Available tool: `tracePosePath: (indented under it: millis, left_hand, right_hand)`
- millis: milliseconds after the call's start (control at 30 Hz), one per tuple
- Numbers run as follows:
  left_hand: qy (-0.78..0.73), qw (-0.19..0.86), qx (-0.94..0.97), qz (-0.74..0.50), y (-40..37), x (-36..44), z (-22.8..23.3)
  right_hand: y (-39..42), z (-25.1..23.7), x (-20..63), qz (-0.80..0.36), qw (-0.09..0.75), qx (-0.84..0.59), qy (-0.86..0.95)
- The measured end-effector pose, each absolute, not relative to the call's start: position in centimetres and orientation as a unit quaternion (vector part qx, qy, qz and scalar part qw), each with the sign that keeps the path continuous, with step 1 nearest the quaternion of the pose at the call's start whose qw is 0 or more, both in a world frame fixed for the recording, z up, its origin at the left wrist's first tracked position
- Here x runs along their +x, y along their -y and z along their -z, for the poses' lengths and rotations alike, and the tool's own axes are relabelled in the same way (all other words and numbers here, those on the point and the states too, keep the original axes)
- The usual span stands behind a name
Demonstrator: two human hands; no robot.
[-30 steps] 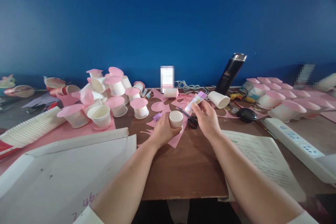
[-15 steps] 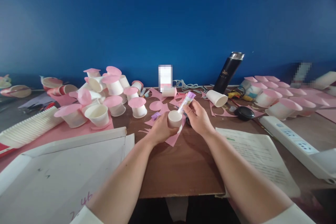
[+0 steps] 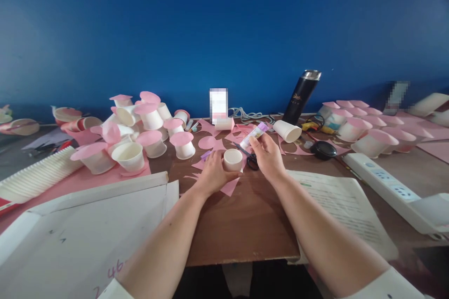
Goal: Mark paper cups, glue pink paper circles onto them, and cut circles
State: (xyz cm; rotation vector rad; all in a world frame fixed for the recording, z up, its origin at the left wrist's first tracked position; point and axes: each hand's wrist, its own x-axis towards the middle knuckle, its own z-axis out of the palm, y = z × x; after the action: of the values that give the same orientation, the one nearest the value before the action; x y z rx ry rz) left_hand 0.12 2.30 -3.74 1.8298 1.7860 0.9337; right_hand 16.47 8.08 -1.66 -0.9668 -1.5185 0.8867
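Cup [image 3: 233,159] upright on table [image 3: 245,224], gripped at its side by left hand [image 3: 213,174]. Right hand [image 3: 268,155] just right of cup, clamped on glue stick [image 3: 255,134]. Scissors [image 3: 249,159] between cup and right hand.

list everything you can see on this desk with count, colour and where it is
paper cup: 1, white, centre, in left hand
glue stick: 1, white with purple end, in right hand
scissors: 1, black handles, beside cup
pink-topped cups: many, white and pink, left pile
flask: 1, black, back right
power strip: 1, white, right
printed sheet: 1, white, right front
left hand: holds cup
right hand: holds glue stick
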Motion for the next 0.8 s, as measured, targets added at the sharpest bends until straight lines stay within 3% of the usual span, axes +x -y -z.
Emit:
tracePosePath:
  millis: [233, 600, 800]
  left_hand:
    - [-0.617, 0.233, 0.679, -0.321, -2.3, -0.1, 3.2]
    - [-0.602, 0.261, 0.678, -0.333, -2.3, -0.4, 3.2]
    - [-0.590, 0.262, 0.685, -0.337, -2.2, -0.3, 3.7]
  right_hand:
    - [-7.9, 2.2, 16.5, -0.400, 0.509, -0.355, 0.675]
    - [-8.2, 2.1, 16.1, -0.245, 0.488, -0.424, 0.723]
    - [-9.0, 2.7, 16.9, -0.319, 0.531, -0.435, 0.653]
